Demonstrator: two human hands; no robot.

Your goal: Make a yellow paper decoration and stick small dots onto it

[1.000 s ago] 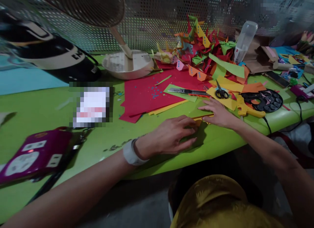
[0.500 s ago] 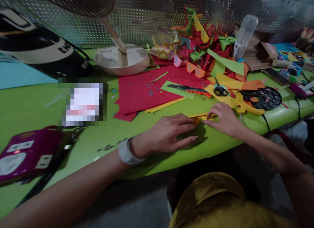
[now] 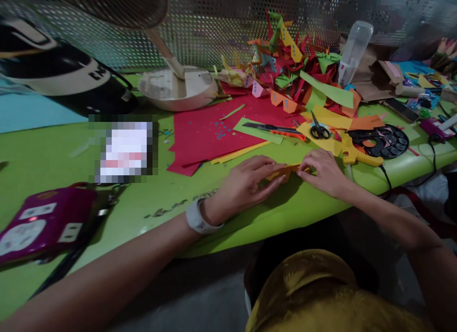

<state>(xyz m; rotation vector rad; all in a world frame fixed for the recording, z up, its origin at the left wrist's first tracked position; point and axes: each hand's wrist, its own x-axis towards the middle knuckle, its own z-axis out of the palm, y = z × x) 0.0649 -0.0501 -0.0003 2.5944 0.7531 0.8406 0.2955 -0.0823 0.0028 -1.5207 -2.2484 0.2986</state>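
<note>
Between my hands is a small folded piece of orange-yellow paper [image 3: 287,171], just above the green tabletop near its front edge. My left hand [image 3: 252,180], with a pale watch strap at the wrist, pinches the paper's left end between thumb and fingers. At the other end, my right hand [image 3: 323,172] grips it with thumb and fingertips bent in. Beyond them lie a box cutter [image 3: 274,129] with an orange handle and black scissors [image 3: 319,128]. A yellow glue gun [image 3: 360,155] rests right of my right hand.
Red paper sheets [image 3: 210,136] lie ahead, with a heap of folded colored paper [image 3: 282,70] behind. A purple power strip [image 3: 46,217] and a blurred-out bright screen [image 3: 124,148] are at left. A fan base [image 3: 193,94], a clear bottle [image 3: 357,48] and a black round tray [image 3: 396,141] stand farther back.
My left hand has lifted slightly, and its thumb has closed onto the folded paper, which now shows more of its face. My right hand keeps its pinch nearly in place.
</note>
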